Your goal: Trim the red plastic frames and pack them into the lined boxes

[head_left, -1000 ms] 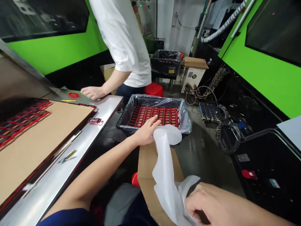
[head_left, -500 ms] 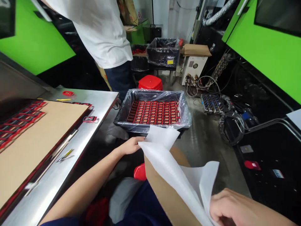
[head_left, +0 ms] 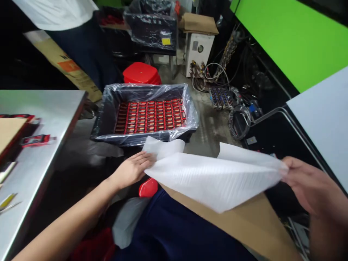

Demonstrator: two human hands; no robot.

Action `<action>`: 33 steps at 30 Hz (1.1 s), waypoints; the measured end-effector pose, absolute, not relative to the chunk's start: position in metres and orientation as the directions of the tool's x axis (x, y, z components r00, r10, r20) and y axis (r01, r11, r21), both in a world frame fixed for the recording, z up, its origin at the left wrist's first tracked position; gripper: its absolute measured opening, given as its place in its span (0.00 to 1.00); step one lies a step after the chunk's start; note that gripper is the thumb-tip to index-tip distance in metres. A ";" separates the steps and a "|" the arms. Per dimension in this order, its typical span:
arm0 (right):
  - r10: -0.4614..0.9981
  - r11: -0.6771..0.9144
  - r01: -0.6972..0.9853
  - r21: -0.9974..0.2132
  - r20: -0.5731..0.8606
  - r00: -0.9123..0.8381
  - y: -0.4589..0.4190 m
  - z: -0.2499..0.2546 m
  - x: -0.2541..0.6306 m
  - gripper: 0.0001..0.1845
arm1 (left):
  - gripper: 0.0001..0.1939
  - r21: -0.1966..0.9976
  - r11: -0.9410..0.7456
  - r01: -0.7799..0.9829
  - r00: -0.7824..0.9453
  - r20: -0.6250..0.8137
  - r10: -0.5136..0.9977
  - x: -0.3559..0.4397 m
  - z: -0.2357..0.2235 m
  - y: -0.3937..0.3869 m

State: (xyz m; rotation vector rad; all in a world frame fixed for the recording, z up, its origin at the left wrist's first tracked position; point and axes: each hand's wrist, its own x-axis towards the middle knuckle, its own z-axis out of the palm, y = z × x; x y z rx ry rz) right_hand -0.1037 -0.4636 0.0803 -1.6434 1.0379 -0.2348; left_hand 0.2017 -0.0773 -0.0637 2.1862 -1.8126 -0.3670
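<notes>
A white foam sheet (head_left: 212,177) is stretched out flat above a brown cardboard piece (head_left: 244,221) lying over my lap. My left hand (head_left: 133,168) pinches the sheet's left edge, fingers closed on it. My right hand (head_left: 310,185) grips the sheet's right corner. Just beyond the sheet stands a black bin (head_left: 108,119) lined with clear plastic, and rows of red parts (head_left: 150,116) fill it.
A steel table (head_left: 40,119) with a red part (head_left: 36,139) and a cardboard board (head_left: 8,130) is at the left. Another person (head_left: 67,32) in a white shirt stands at the back left. A red stool (head_left: 141,74), cables and green machine panels (head_left: 288,40) lie behind.
The foam sheet has been spread from hanging loose to stretched wide between both hands. My right hand moved up and right; the view tilted down and the other person stepped back from the table.
</notes>
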 end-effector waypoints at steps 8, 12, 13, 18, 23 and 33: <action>-0.805 0.175 -0.507 -0.844 -0.419 0.420 -0.496 0.025 -0.111 0.15 | 0.19 0.146 -0.006 -0.989 0.031 0.171 -0.985 0.171 0.030 -0.045; -0.767 0.047 -0.674 -0.737 -0.459 0.448 -0.477 -0.036 -0.094 0.14 | 0.26 0.170 -0.099 -0.980 0.129 0.176 -0.976 0.155 0.030 -0.018; -0.752 0.002 -0.715 -0.699 -0.472 0.460 -0.472 -0.052 -0.088 0.13 | 0.27 0.174 -0.129 -0.976 0.158 0.164 -0.974 0.152 0.027 -0.012; -0.720 -0.243 -0.840 -0.485 -0.490 0.491 -0.450 -0.096 -0.073 0.07 | 0.27 0.258 -0.267 -0.929 0.289 0.049 -0.956 0.133 0.008 0.004; -0.723 -0.495 -0.765 -0.412 -0.292 0.626 -0.430 -0.068 -0.072 0.13 | 0.20 0.322 -0.299 -0.899 0.329 0.042 -0.943 0.113 -0.015 0.006; 0.228 -0.719 -0.112 -0.686 -0.385 0.894 -0.372 -0.092 0.085 0.27 | 0.19 0.267 -0.175 -0.948 0.213 0.119 -0.970 0.117 -0.016 0.000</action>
